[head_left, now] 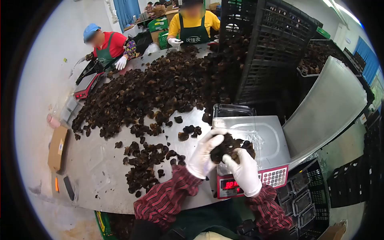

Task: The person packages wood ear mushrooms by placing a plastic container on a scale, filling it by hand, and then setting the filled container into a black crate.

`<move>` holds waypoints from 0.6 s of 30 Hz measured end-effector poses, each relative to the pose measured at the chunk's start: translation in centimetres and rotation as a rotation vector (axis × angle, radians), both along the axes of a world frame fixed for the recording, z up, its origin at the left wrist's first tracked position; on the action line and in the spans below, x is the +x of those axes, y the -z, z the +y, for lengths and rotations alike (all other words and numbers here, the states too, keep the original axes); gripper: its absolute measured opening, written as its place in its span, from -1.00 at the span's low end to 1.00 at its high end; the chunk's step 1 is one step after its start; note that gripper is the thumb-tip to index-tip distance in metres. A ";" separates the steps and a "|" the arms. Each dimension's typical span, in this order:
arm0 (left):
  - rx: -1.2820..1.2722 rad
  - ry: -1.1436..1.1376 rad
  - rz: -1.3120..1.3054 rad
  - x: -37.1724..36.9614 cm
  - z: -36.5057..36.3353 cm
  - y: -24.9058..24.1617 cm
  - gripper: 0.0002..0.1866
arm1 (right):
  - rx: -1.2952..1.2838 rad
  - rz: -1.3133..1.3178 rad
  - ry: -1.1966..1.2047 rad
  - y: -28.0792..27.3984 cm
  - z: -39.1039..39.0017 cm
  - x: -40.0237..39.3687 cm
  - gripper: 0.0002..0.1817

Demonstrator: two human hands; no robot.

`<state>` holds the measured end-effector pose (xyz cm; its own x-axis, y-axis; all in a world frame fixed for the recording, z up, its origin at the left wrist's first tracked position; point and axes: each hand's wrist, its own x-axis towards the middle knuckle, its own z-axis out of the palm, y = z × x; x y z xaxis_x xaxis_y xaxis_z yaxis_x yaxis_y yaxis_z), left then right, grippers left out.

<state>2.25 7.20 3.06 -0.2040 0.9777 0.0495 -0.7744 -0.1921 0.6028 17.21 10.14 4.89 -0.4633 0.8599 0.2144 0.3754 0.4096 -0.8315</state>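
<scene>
My left hand [205, 154], in a white glove, curls around the left side of a clump of dark wood ear mushrooms [227, 147]. From the right, my right hand [245, 172], also gloved, has its thumb and fingers closed on the same clump. Both hands are over a clear plastic box [234, 111], whose lid or far half stands up behind them. The box rests on the metal plate of a red and white digital scale [273, 134] with a lit red display. How far the mushrooms lie inside the box is hidden by my hands.
A large heap of mushrooms [156, 82] covers the far metal table [96, 164], with a smaller pile [146, 164] nearer. Black crates [264, 60] stand upright at right. Clear boxes [302, 202] fill a crate below. Two co-workers [107, 48] stand across the table beside another scale [86, 85].
</scene>
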 end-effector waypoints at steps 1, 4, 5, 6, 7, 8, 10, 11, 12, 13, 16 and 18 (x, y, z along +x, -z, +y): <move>0.010 0.039 -0.027 0.4 1.0 0.3 -0.79 | -0.005 0.033 0.042 1.0 0.7 -0.2 -0.62; -0.085 0.143 -0.047 0.8 2.3 0.1 -0.78 | 0.195 -0.003 0.116 1.0 1.7 1.1 -0.77; -0.116 0.158 -0.043 0.9 2.5 0.2 -0.78 | 0.213 -0.027 0.108 0.9 2.0 1.9 -0.80; -0.119 0.138 0.000 1.0 2.6 0.3 -0.78 | 0.216 -0.028 0.118 0.8 2.3 2.3 -0.80; -0.124 0.118 0.043 1.1 2.6 0.3 -0.78 | 0.195 0.039 0.155 0.7 2.5 2.8 -0.83; -0.076 0.061 0.099 1.1 3.1 0.5 -0.76 | 0.172 0.105 0.191 0.7 2.6 3.2 -0.85; -0.141 0.061 0.205 0.4 3.3 0.5 -0.76 | 0.028 0.129 0.261 0.7 3.5 3.7 -0.84; -0.159 0.052 0.318 0.2 3.6 0.4 -0.76 | -0.097 0.139 0.300 0.7 3.9 4.0 -0.81; -0.158 0.059 0.319 0.3 3.7 0.2 -0.76 | -0.190 0.213 0.307 1.4 4.5 4.0 -0.81; -0.136 0.057 0.580 0.4 3.7 -0.1 -0.76 | -0.189 0.213 0.312 1.4 4.6 4.2 -0.81; 0.098 -0.059 1.381 0.8 3.8 -0.2 -0.70 | -0.385 0.314 0.316 0.3 4.6 4.2 -0.79; 0.159 -0.176 1.727 1.4 3.0 -0.6 -0.66 | -0.365 0.368 0.308 -0.1 4.2 4.5 -0.79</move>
<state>3.65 10.20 3.67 0.0883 0.9158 0.3918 0.7192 -0.3308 0.6110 21.70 14.39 5.02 -0.1325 0.9910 -0.0208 0.0921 -0.0086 -0.9957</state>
